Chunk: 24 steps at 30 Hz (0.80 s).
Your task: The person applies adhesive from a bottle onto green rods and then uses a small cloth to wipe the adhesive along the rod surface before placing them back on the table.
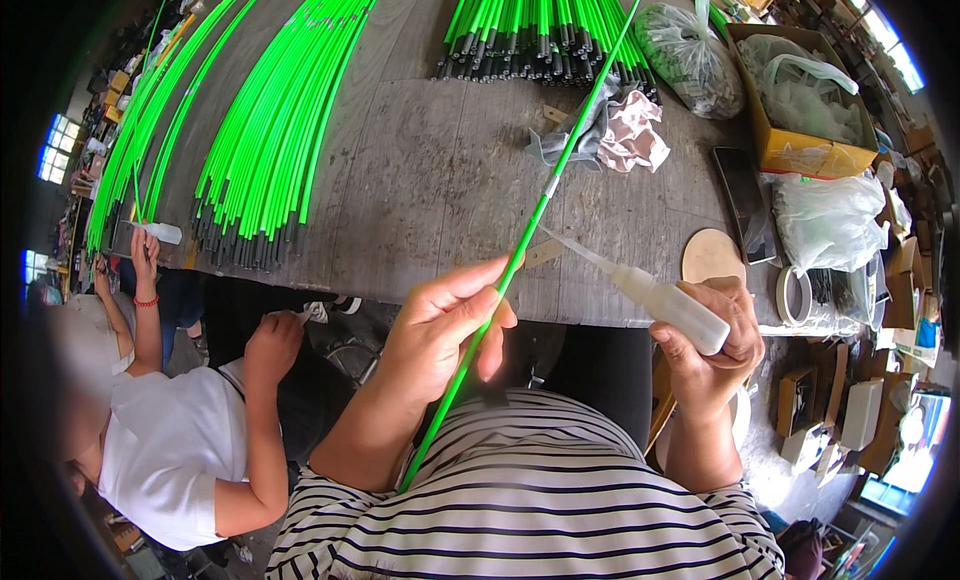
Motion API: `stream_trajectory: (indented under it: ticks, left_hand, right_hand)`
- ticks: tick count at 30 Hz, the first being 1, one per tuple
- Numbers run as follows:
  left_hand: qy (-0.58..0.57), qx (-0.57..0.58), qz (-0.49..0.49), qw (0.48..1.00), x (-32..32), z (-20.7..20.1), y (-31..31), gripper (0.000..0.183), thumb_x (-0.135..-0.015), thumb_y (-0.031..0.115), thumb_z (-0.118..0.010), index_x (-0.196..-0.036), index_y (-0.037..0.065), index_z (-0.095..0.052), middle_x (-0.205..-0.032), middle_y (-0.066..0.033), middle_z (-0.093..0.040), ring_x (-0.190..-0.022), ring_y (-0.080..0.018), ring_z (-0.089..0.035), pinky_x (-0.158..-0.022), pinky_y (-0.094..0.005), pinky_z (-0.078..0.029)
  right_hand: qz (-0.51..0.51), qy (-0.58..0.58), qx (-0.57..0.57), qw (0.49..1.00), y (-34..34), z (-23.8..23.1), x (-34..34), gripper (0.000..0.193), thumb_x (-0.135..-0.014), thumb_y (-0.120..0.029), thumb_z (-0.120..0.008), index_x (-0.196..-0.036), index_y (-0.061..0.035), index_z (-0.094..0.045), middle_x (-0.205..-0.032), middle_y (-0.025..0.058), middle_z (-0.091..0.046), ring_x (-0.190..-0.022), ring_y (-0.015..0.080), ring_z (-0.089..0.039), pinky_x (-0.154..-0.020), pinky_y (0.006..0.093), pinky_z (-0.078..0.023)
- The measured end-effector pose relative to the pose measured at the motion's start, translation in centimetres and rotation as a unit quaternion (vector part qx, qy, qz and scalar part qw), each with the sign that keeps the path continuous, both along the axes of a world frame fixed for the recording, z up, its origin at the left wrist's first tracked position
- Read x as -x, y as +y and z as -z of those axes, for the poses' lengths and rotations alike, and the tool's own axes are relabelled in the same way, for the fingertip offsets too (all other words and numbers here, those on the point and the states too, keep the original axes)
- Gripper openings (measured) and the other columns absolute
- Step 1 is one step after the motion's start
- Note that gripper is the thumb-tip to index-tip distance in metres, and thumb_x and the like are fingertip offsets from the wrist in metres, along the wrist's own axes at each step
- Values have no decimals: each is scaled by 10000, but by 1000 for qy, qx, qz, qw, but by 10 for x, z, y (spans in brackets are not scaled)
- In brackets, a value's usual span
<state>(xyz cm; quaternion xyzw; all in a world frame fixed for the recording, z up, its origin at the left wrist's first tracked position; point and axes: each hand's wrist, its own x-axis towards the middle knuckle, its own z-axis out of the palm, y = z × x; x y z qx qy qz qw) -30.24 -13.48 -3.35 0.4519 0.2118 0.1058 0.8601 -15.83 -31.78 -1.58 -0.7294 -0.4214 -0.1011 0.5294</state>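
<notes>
A long bright-green rod (478, 335) runs slantwise from my lap up across the table, with a short silvery-white band (551, 184) partway along it. My left hand (445, 325) pinches this rod between thumb and fingers, near the table's front edge. In my right hand (715, 345) is a white squeeze bottle (672, 308) with a long thin nozzle, tilted so that the tip points up and left. The nozzle tip is close to the rod just below the band; whether they touch I cannot tell.
Green rods with black ends lie in bundles at left (270, 150) and far middle (540, 40). Crumpled cloths (632, 132), a phone (742, 195), a tape roll (794, 296), a round disc (712, 257) and a box of bags (815, 150) lie rightward. A co-worker (185, 440) sits at left.
</notes>
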Motion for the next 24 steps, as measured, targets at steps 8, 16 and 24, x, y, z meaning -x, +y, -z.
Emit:
stream_trajectory:
  ticks: [8, 16, 24]
  left_hand:
    - [-27, 24, 19, 999, 2, 0, 5, 371, -908, 107, -413, -1242, -53, -395, -671, -59, -498, -391, -101, -443, -363, -232, -369]
    - [-14, 61, 22, 998, 1, -6, 6, 365, -907, 92, -397, -1244, -47, -395, -703, -73, -503, -376, -64, -379, -340, -191, -302]
    - [11, 44, 39, 998, 0, -8, 2, 346, -903, 97, -407, -1219, -44, -424, -744, -75, -520, -390, -49, -381, -327, -174, -278]
  right_hand:
    - [31, 106, -9, 994, -1, 12, -1, 286, -613, -126, -784, -806, 17, -629, -729, 59, -591, -663, 132, -538, -601, 234, -424]
    - [16, 383, -250, 889, 8, 45, -47, 370, -712, -42, -683, -1032, 8, -502, -917, 82, -572, -809, 165, -592, -771, 293, -478]
    - [42, 279, -127, 951, 25, 68, -116, 294, -678, 32, -695, -947, 51, -578, -867, 50, -627, -810, 93, -571, -728, 204, -443]
